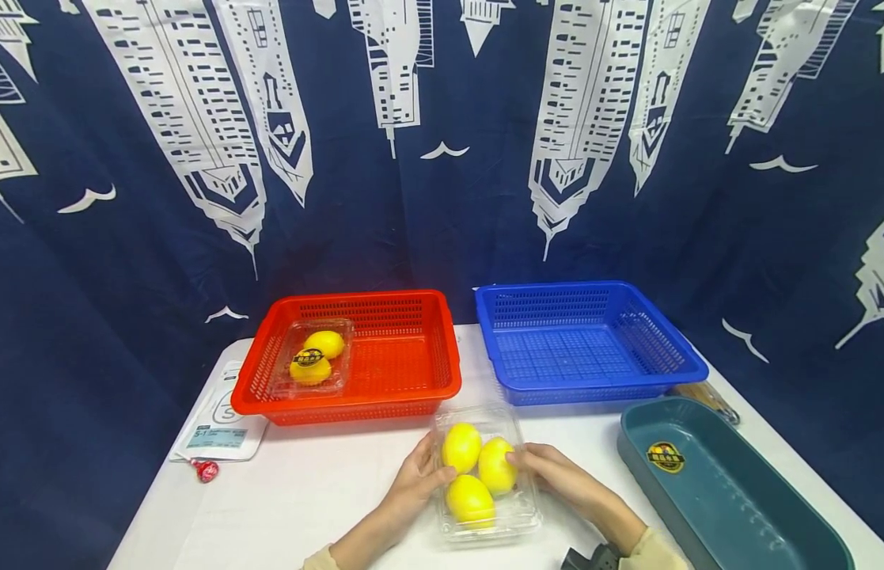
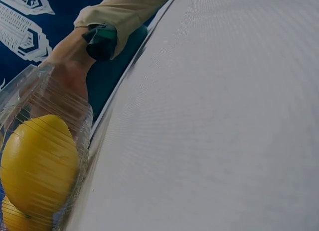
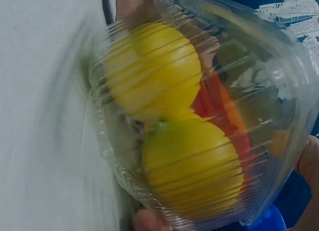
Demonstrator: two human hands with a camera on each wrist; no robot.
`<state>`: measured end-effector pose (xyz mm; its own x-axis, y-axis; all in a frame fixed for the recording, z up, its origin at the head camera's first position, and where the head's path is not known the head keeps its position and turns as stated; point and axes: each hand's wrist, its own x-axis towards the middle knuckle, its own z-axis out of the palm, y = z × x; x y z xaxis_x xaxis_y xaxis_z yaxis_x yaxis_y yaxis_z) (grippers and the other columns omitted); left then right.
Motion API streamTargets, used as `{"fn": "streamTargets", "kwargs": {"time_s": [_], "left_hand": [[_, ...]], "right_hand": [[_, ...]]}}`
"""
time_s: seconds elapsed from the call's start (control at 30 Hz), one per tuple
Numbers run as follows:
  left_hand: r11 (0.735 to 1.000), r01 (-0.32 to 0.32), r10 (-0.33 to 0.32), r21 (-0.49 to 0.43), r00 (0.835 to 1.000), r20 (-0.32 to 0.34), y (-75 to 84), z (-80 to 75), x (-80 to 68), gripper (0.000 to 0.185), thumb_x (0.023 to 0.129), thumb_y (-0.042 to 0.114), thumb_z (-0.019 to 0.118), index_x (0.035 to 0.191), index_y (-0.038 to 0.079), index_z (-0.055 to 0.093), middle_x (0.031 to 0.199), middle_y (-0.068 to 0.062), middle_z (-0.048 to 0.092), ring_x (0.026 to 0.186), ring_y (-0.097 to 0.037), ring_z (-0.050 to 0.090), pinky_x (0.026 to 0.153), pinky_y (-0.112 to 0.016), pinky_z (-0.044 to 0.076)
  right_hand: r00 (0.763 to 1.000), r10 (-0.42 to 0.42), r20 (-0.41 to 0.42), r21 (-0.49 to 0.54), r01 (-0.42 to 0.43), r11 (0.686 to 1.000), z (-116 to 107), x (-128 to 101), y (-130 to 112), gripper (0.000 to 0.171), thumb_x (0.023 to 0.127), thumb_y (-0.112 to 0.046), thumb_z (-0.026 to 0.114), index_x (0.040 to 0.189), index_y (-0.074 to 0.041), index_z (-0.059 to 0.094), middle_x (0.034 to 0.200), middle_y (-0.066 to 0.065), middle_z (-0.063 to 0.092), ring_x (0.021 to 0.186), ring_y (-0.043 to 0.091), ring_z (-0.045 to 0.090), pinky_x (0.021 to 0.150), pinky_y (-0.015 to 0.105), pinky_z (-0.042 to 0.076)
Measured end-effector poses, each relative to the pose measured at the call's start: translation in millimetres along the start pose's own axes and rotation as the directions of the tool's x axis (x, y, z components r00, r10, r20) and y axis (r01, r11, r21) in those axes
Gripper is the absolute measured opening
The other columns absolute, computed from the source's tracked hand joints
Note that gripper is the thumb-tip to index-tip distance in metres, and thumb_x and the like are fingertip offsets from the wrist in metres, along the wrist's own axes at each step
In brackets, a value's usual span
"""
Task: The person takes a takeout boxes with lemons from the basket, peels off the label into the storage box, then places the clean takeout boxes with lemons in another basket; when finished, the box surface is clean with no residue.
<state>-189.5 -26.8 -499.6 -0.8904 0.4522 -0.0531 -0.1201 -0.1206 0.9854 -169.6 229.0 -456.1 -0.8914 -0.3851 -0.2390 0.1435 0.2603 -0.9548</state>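
**Second lemon box in hand, first already in the red basket**

We found both hands on the clear plastic clamshell box (image 1: 490, 475) holding three yellow lemons (image 1: 461, 447), which sat on the white table (image 1: 306, 507) just in front of the two baskets. Our left hand (image 1: 419, 475) curled its fingers against the box's left side, and our right hand (image 1: 548, 471) pressed its fingers and thumb on the right side, so the box was gripped between them.

We judged the work partly done: one closed clear box of lemons with a black label (image 1: 312, 358) already lay in the red perforated plastic basket (image 1: 413, 388), while the blue perforated plastic basket (image 1: 591, 348) held nothing we could see. The open box remained to be dealt with.

The head view alone showed the baskets and the teal oblong tray (image 1: 734, 491) at our right. The right wrist view brought us the ribbed wall of the box (image 3: 279, 116) close up, two lemons behind it; the left wrist view showed the opposite hand (image 2: 67, 76) through the plastic.
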Motion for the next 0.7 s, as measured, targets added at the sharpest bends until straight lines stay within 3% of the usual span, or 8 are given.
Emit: {"fn": "streamTargets", "kwargs": {"time_s": [0.13,0.27,0.5,0.7], "left_hand": [[1.000,-0.003,0.003,0.018,1.000,0.007,-0.6,-1.0,0.8,0.088,0.089,0.019,0.060,0.153,-0.007,0.005,0.161,-0.026,0.006,0.150,-0.042,0.006,0.121,-0.048,0.011],[0.999,-0.006,0.006,0.047,1.000,-0.002,-2.3,-1.3,1.0,0.085,0.091,0.023,0.059,0.153,-0.006,0.008,0.161,-0.025,0.008,0.150,-0.040,0.009,0.121,-0.048,0.012],[0.998,0.020,-0.018,0.062,0.999,-0.036,-5.8,-0.6,0.2,0.083,0.094,0.029,0.059,0.154,-0.003,0.012,0.162,-0.022,0.010,0.150,-0.039,0.011,0.121,-0.048,0.014],[0.997,-0.009,0.011,0.071,0.999,-0.031,-2.6,-2.3,1.2,0.078,0.096,0.030,0.056,0.152,-0.006,0.017,0.160,-0.023,0.018,0.149,-0.040,0.016,0.121,-0.049,0.017]], "right_hand": [[1.000,-0.012,0.015,0.011,0.012,1.000,-1.4,3.5,1.3,0.060,0.098,-0.036,0.046,0.129,0.015,0.050,0.115,0.009,0.064,0.116,0.019,0.055,0.110,0.053,0.040],[1.000,-0.012,0.005,0.014,0.012,1.000,-2.2,4.9,4.0,0.056,0.097,-0.035,0.048,0.125,0.014,0.054,0.108,0.004,0.065,0.107,0.013,0.057,0.103,0.041,0.049],[1.000,-0.015,0.007,0.038,0.015,0.999,-2.1,5.2,9.0,0.051,0.097,-0.033,0.048,0.122,0.011,0.057,0.107,0.003,0.065,0.106,0.012,0.057,0.100,0.037,0.051],[1.000,-0.017,0.003,0.058,0.017,0.998,-3.6,3.6,9.2,0.050,0.098,-0.031,0.048,0.122,0.011,0.057,0.106,0.002,0.065,0.104,0.012,0.058,0.096,0.035,0.052]]}}
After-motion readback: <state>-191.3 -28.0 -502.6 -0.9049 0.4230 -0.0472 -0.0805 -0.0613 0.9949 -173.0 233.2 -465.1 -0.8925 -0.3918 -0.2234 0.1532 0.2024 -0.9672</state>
